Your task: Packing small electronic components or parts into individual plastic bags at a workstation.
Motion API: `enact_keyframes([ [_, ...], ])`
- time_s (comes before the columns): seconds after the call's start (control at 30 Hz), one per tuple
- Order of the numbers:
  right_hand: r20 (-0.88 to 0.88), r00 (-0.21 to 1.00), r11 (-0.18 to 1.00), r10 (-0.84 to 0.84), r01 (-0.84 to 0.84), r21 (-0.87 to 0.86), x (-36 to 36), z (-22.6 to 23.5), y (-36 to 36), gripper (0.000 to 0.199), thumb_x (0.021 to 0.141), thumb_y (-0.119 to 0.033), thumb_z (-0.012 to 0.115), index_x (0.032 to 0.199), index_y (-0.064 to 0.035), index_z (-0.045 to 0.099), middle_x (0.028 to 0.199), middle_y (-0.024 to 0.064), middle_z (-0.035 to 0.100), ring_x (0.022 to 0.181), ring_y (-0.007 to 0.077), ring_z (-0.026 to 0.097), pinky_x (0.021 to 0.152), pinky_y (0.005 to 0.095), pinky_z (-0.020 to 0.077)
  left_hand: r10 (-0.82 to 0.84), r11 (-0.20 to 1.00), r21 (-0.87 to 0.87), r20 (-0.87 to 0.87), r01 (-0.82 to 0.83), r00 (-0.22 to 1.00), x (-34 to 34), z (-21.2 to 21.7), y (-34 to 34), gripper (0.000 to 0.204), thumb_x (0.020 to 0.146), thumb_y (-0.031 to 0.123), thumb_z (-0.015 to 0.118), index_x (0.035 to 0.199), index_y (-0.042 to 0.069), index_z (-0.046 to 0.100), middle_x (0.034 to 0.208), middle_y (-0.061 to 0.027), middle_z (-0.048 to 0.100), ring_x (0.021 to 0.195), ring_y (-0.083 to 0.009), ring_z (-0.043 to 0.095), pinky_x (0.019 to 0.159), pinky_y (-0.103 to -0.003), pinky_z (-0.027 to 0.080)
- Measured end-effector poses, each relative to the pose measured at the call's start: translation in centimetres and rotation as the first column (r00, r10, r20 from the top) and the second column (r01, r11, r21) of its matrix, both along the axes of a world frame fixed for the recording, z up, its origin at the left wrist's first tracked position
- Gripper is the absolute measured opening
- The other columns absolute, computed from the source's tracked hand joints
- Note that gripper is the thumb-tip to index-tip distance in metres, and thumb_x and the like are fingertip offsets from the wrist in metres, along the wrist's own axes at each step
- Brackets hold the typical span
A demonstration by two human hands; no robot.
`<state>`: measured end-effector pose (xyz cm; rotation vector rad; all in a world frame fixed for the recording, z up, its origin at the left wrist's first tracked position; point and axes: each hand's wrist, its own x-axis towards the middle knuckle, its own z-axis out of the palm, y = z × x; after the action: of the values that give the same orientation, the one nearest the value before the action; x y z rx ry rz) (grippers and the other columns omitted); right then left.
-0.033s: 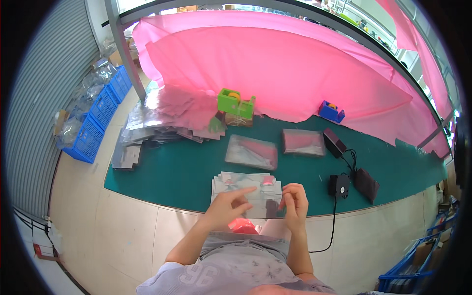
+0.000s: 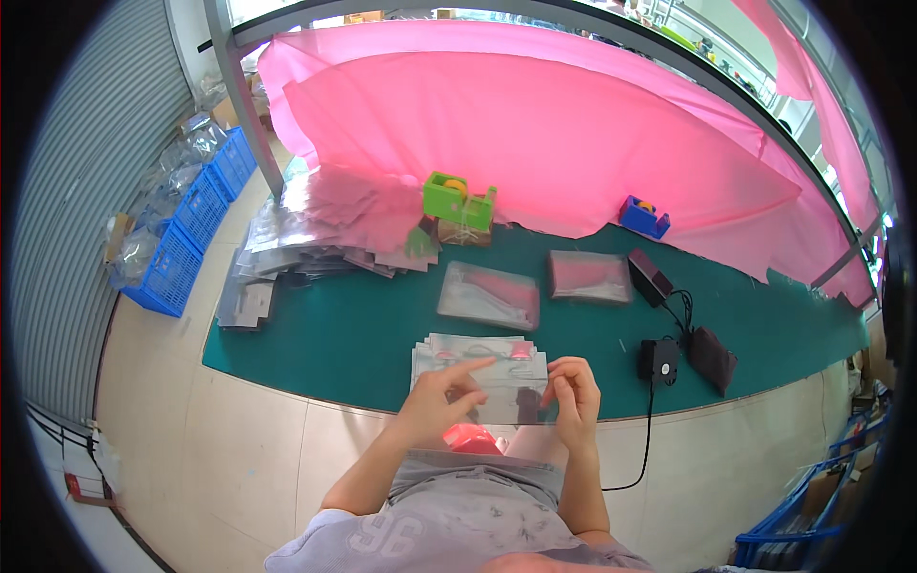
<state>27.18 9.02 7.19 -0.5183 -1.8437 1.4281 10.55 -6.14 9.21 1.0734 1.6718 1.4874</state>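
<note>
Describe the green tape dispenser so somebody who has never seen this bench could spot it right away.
Start at the green mat covering the worktable, and look to its far edge, where the pink sheet hangs down. The green tape dispenser stands there, right of the heap of clear bags. It is bright lime green; the other dispenser, farther right, is blue.

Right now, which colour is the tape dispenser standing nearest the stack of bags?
Bright green tape dispenser, clearest in the head view.
</note>
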Motion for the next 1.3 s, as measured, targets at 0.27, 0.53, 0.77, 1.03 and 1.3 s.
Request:
enact_keyframes([
  [0.27,0.266,0.872,0.899,0.41,-0.436,0.044,-0.4,2.3,-0.2,0.038,0.086,0.001,0.062,0.124,-0.001,0.057,0.104,0.0131,0.068,0.095,0.0223,0.066,0.083,0.0323,0.0508,-0.156,0.987,0.011,-0.133,0.158,0.979,0.1,1.2,0.8,0.054,0.081,0.0,0.067,0.133,0.011,0.056,0.077,-0.0065,0.067,0.068,-0.0168,0.063,0.065,-0.03,0.05],
  [0.53,-0.181,0.96,0.886,0.216,-0.27,-0.376,-2.6,0.5,-1.3,0.035,0.091,0.003,0.058,0.125,-0.0024,0.051,0.093,0.0013,0.055,0.082,0.0067,0.053,0.074,0.0213,0.0459,0.282,0.95,0.305,-0.739,-0.069,0.611,2.3,0.1,2.5,0.048,0.079,0.014,0.072,0.124,0.007,0.059,0.096,-0.0101,0.062,0.084,-0.0289,0.06,0.078,-0.043,0.043],
  [0.77,-0.318,0.911,0.897,0.262,-0.351,-0.269,-2.0,0.7,-1.2,0.035,0.093,0.002,0.058,0.126,-0.0007,0.049,0.098,0.0047,0.057,0.088,0.0095,0.055,0.079,0.0227,0.047,0.038,0.997,0.082,-0.582,0.012,0.812,2.4,1.0,2.3,0.052,0.082,0.016,0.07,0.131,0.007,0.054,0.093,-0.0115,0.057,0.08,-0.0309,0.06,0.068,-0.04,0.048],
  [1.03,-0.144,0.946,0.957,0.29,-0.281,0.078,-0.9,1.0,-0.3,0.035,0.091,0.006,0.06,0.126,0.0026,0.055,0.111,0.0098,0.059,0.094,0.0144,0.062,0.082,0.0261,0.0524,-0.008,0.997,0.05,-0.716,0.063,0.698,2.6,1.4,2.2,0.051,0.088,0.016,0.065,0.134,0.002,0.05,0.092,-0.0119,0.058,0.078,-0.0291,0.064,0.065,-0.04,0.051],
  [1.3,0.039,0.972,0.914,0.23,-0.23,0.333,-0.3,2.9,-0.2,0.027,0.086,0.008,0.063,0.113,0.0043,0.06,0.114,0.0146,0.056,0.083,0.0175,0.066,0.076,0.0276,0.0547,-0.027,0.996,0.034,-0.751,0.08,0.66,2.6,1.6,2.0,0.044,0.09,0.017,0.062,0.13,0.0,0.053,0.089,-0.0116,0.061,0.077,-0.0281,0.064,0.065,-0.038,0.051],
])
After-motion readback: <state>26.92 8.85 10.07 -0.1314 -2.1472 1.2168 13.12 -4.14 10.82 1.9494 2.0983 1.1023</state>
